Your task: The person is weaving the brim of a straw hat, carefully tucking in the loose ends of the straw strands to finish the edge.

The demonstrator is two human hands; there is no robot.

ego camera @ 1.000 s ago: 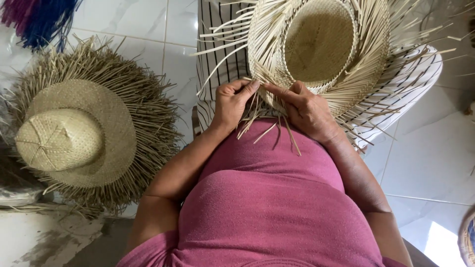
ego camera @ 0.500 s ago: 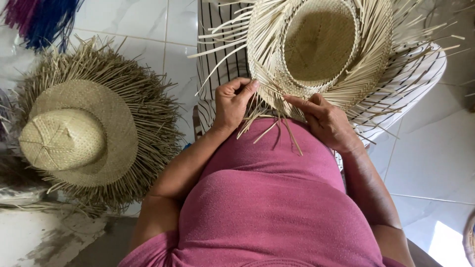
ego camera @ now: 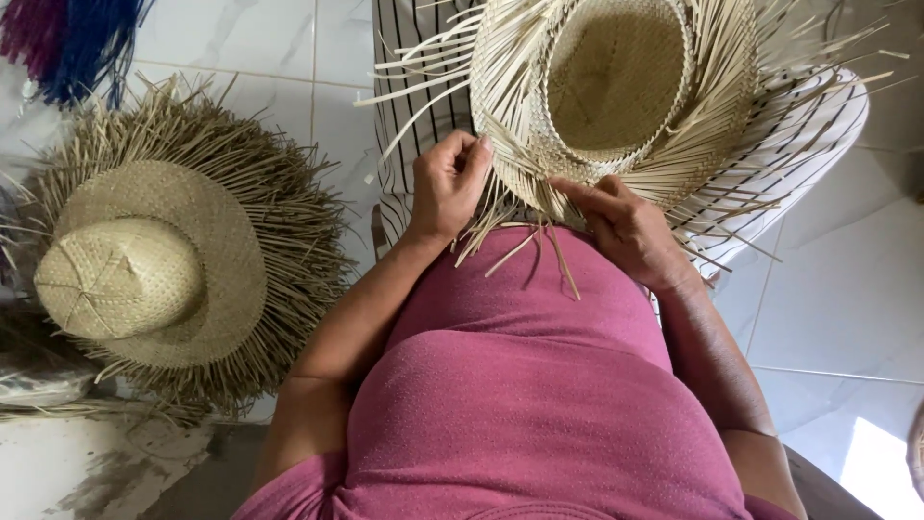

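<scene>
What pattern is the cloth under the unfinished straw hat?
White cloth with thin dark stripes, seen in the head view.

The unfinished straw hat (ego camera: 616, 87) runs off the top edge, so the far side of its brim and the ends of the loose strands there cannot be seen. The left hand (ego camera: 448, 188) covers the brim edge under its fingers; whether it pinches a strand cannot be told. The right hand (ego camera: 626, 231) hides the weave beneath its palm, and its fingertips are lost among the strands. The striped cloth (ego camera: 808, 144) lies mostly under the hat. The blue and purple fibres (ego camera: 72, 39) are cut by the top left corner. A round object (ego camera: 914, 462) at the right edge shows only a sliver, kind unclear. The finished hat (ego camera: 144, 260) is clipped at the left
</scene>
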